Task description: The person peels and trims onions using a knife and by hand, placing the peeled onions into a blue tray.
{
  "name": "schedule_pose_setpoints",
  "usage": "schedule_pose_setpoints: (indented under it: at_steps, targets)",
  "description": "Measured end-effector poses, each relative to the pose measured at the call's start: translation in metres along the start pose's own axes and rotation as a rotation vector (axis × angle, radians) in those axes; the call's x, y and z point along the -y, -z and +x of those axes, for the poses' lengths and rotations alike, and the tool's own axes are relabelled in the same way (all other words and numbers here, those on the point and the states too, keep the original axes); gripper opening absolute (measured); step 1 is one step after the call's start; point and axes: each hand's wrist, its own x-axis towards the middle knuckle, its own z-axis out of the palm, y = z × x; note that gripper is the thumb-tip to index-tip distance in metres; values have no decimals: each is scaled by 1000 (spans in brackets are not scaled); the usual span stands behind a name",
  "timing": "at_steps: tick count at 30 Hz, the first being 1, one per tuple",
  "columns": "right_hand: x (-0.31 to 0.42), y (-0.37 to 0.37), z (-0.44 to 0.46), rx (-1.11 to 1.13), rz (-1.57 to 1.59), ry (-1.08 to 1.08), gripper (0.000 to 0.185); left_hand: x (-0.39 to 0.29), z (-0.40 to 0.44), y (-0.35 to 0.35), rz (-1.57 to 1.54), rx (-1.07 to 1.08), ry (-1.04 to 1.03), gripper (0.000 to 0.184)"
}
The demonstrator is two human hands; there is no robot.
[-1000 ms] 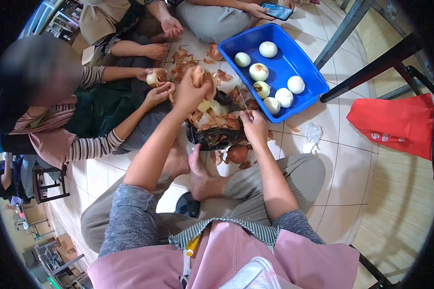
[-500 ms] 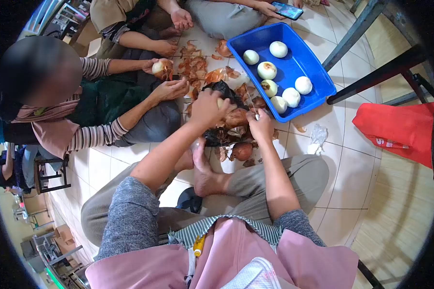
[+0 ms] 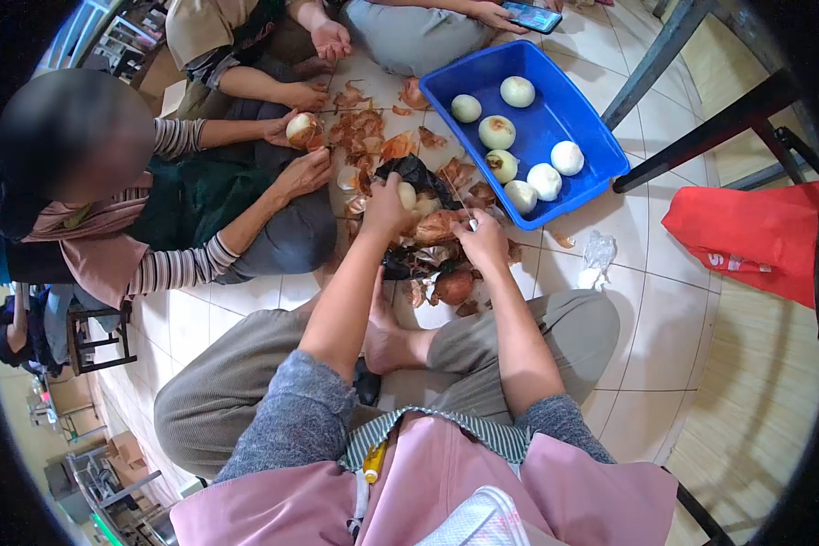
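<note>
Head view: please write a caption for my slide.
Left hand at a pale onion, right hand holding a knife, onion skins about, and seven peeled onions in a blue tray.

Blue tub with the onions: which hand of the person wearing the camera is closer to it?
Right. The right hand is just off the near corner of the blue tub; the left hand is farther left, at a pale onion.

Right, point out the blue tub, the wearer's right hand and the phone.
Blue tub [image 3: 546, 128]: head view, on a bare part of its inner bottom.
Right hand [image 3: 483, 240]: head view, on the middle of the hand.
Phone [image 3: 531, 16]: head view, on its screen.
</note>
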Motion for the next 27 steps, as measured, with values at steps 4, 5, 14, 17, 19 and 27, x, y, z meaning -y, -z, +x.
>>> schedule_pose_setpoints:
  at_steps: [4,5,14,17,19,27]
  targets:
    - [11,-3,-8,12,56,60,40,24,-26,5,-368,-295,-286,69]
    - [11,-7,-8,36,73,66,40,27,-33,3,-506,-276,-275,68]
    - [24,-15,-19,-162,-48,202,45,24,-56,-21,-383,-402,-307,68]
    - [37,-15,-25,-81,124,234,49,19,-59,-16,-357,-409,-379,69]
    - [41,-19,-24,-113,173,403,51,19,-58,-11,-304,-407,-469,68]
    - [39,-27,-24,-125,183,436,50,4,-59,-12,-378,-393,-423,60]
